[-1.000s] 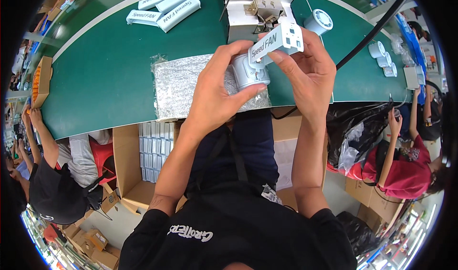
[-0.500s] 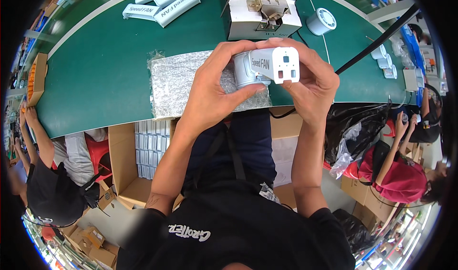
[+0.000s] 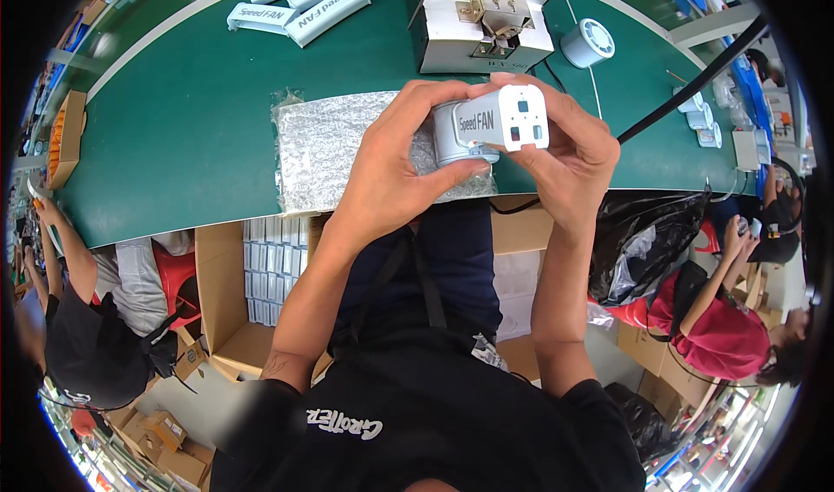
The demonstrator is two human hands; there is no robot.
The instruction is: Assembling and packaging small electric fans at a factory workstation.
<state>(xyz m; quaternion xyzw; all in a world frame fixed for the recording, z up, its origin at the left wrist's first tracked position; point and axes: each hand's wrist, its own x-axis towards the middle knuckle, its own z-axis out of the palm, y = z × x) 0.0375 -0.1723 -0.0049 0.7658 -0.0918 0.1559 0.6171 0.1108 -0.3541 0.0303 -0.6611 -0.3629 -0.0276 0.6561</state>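
Observation:
Above the near edge of the green bench I hold a pale grey handheld fan (image 3: 478,125) in both hands. My left hand (image 3: 391,153) is closed around its rounded part, thumb along the near side. My right hand (image 3: 573,144) grips the handle casing, whose end with square openings faces up and to the right. Where the two parts meet is partly covered by my fingers, and I cannot tell whether they are fully joined. Beneath and to the left of the fan lies a bubble-wrap pad (image 3: 317,153).
Several loose handle casings (image 3: 328,14) lie at the far left. A metal press fixture (image 3: 499,27) stands at the back, beside a round fan head (image 3: 588,43). Below the bench is a carton (image 3: 221,292) of pale parts. Co-workers sit left and right. A black cable (image 3: 695,88) crosses at right.
The fan has turned slightly in my hands, and both hands have shifted a little to the right. My grip stays on it. The bench items appear slightly shifted with the view.

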